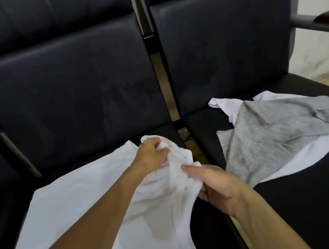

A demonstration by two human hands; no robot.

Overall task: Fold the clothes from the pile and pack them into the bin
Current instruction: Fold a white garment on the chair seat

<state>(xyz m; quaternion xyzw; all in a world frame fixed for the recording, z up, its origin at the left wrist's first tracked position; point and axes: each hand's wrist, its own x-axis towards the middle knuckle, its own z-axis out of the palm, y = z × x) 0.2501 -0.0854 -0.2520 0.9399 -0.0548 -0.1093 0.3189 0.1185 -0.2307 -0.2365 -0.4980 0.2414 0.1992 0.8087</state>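
White garment (83, 191): spread over the left seat cushion (16, 206), its far right corner bunched up between both hands; by its look thin, light and limp, so it should drape and crease wherever it is unsupported.
Left hand (152, 154): fingers curled into the bunched upper corner of the white garment, gripping a wad of cloth near the back of the seat.
Right hand (215, 186): thumb lies out straight on top of the cloth and the fingers curl under the right edge, pinching it nearer the seat's front.
Where to hold: seams, hem or shoulder corners seem best, since a handful mid-panel just gathers wrinkles.
Gap between seats (192, 147): a narrow slot with the floor showing, just beside the gripped corner; loose cloth could slide into it.
Pile (272, 137): a grey garment lying over another white one on the right seat, well apart from the hands, equally soft and floppy.
Open room: bare dark cushion shows behind the white garment and in front of the pile.
Armrest (311, 22): at far right, clear of the work.
Bin: not in view.
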